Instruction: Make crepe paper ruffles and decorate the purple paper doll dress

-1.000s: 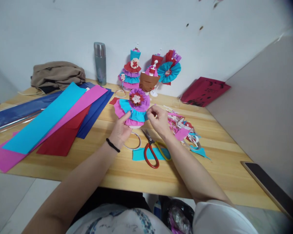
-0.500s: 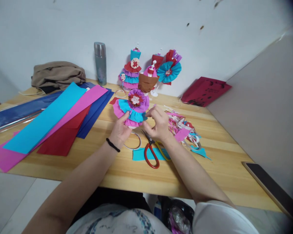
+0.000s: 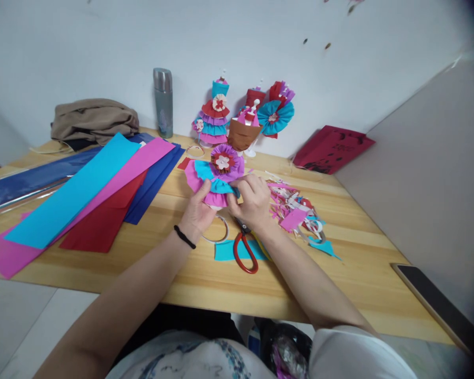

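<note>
A small mannequin in a paper dress (image 3: 217,199) stands upright between my hands, with a brown top, a purple and red flower at the waist and pink and blue ruffles. My left hand (image 3: 198,213) grips the lower left of its skirt, thumb over the ruffles. The fingers of my right hand (image 3: 252,200) are pinched on the right edge of the blue ruffle. Under my right hand lie red and yellow handled scissors (image 3: 245,252), partly over a blue paper strip (image 3: 225,250). A roll of tape (image 3: 226,229) lies just left of them.
Blue, pink and red paper sheets (image 3: 90,195) cover the left side. Behind stand other dressed mannequins (image 3: 214,116) and a flask (image 3: 164,105). Paper scraps (image 3: 296,210) are heaped at the right, with a red bag (image 3: 332,150) behind and a phone (image 3: 434,300) at the right edge.
The mannequin has shifted slightly right and tilts a bit more to the right. My right hand has moved slightly left, its fingers closing on the ruffle's edge.
</note>
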`<state>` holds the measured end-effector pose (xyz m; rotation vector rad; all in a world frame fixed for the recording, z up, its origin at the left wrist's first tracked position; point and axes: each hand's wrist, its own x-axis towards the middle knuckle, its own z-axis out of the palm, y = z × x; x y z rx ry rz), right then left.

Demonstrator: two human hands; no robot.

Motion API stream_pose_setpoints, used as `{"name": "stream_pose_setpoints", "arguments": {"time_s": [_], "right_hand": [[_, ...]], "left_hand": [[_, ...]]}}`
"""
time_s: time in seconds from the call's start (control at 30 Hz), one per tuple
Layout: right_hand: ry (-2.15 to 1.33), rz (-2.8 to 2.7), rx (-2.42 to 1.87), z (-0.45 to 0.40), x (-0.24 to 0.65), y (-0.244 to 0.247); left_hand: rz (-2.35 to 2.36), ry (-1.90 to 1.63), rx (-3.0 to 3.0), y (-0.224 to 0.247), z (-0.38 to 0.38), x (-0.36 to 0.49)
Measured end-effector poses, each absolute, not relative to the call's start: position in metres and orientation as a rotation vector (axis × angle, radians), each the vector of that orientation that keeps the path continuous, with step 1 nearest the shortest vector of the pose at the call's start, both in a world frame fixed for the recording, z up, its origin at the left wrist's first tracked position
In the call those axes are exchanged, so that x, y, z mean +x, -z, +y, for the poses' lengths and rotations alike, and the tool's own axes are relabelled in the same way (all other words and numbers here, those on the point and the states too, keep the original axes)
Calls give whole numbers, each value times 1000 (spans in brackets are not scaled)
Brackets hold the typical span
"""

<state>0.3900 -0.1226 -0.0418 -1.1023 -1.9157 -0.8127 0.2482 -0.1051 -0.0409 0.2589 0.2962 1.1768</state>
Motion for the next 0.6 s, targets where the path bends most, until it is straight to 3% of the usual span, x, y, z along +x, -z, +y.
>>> {"name": "stream_pose_setpoints", "arguments": {"time_s": [0.27,0.6], "right_hand": [[278,-1637,-1183,-124,381,34],[574,-1816,-1096,-120,387,42]], "left_hand": [[207,-1159,406,45,-107,250],[256,-1176,435,56,-103,251]]}}
